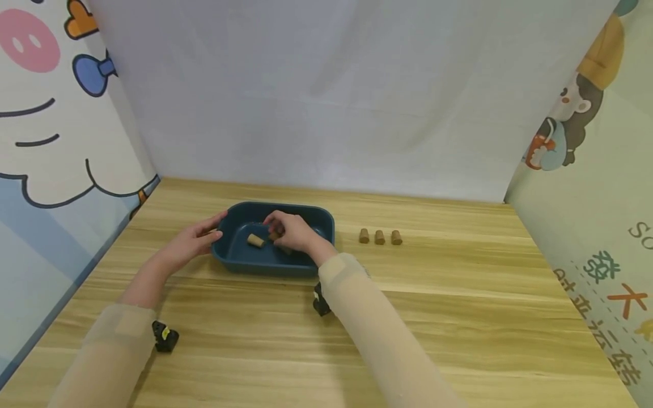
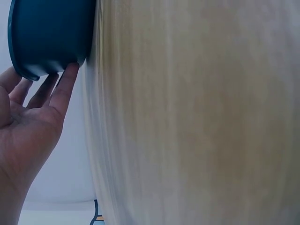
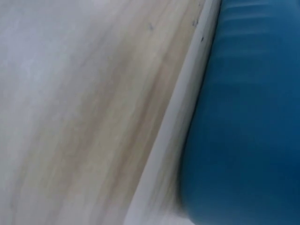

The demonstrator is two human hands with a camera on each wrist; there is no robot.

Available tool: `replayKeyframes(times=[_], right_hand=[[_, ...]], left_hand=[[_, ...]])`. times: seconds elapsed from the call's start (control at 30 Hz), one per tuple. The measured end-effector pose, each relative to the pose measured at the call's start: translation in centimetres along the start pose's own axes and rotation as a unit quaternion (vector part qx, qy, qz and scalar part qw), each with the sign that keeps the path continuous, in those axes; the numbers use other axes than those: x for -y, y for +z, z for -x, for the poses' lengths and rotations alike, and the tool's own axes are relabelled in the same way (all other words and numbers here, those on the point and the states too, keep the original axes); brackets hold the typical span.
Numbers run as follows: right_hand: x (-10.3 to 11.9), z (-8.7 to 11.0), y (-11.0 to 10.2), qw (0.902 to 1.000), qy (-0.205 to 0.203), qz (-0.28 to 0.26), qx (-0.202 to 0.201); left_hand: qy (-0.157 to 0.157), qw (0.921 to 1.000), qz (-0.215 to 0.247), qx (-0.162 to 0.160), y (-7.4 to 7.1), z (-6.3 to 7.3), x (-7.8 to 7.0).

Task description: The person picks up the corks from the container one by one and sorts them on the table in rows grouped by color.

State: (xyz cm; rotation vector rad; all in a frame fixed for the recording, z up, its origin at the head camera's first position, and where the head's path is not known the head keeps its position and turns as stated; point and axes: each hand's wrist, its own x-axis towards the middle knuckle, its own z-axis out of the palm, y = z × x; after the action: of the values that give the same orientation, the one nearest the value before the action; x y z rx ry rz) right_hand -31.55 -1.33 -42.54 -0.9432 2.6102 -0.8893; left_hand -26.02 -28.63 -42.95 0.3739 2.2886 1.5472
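Observation:
A dark blue rectangular tub (image 1: 275, 271) stands on the wooden table, with a few cork stoppers inside. One cork (image 1: 255, 241) lies on its side in the tub's left half. My right hand (image 1: 292, 231) reaches over the front rim, thumb and fingers pinching another cork (image 1: 274, 235) near the bottom. Part of a further cork shows under that hand. My left hand (image 1: 191, 241) rests against the tub's left end; in the left wrist view its fairly straight fingers (image 2: 65, 89) touch the outer wall. The right wrist view catches only the tub's side (image 3: 248, 126), not the hand.
Three corks (image 1: 380, 237) stand in a row to the right of the tub. Small black devices, one (image 1: 165, 337) by the left sleeve and one (image 1: 321, 300) by the right, sit at the wrists. A white cloth (image 1: 326, 113) hangs behind the table; printed panels flank it.

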Motion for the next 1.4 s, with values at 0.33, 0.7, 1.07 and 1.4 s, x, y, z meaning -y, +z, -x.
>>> replayKeyframes(times=[0.33,0.7,1.07,1.4], right_hand=[[-0.3,0.8,-0.7,0.9980,-0.003,-0.051,-0.037],[0.0,2.4,-2.7,0.9903,0.015,-0.119,-0.070],[0.2,4.1,-5.3,0.9785,0.021,-0.162,-0.126],[0.4,6.2,-7.2,0.9733,0.003,-0.181,-0.141]], left_hand=[[-0.001,1.0000,-0.003,-0.001,0.0,0.1,0.0],[-0.006,1.0000,-0.007,-0.002,0.0,0.4,-0.5],[-0.010,0.9999,-0.008,0.000,-0.1,-0.1,-0.3],[-0.017,0.9998,-0.011,0.001,-0.2,-0.1,0.0]])
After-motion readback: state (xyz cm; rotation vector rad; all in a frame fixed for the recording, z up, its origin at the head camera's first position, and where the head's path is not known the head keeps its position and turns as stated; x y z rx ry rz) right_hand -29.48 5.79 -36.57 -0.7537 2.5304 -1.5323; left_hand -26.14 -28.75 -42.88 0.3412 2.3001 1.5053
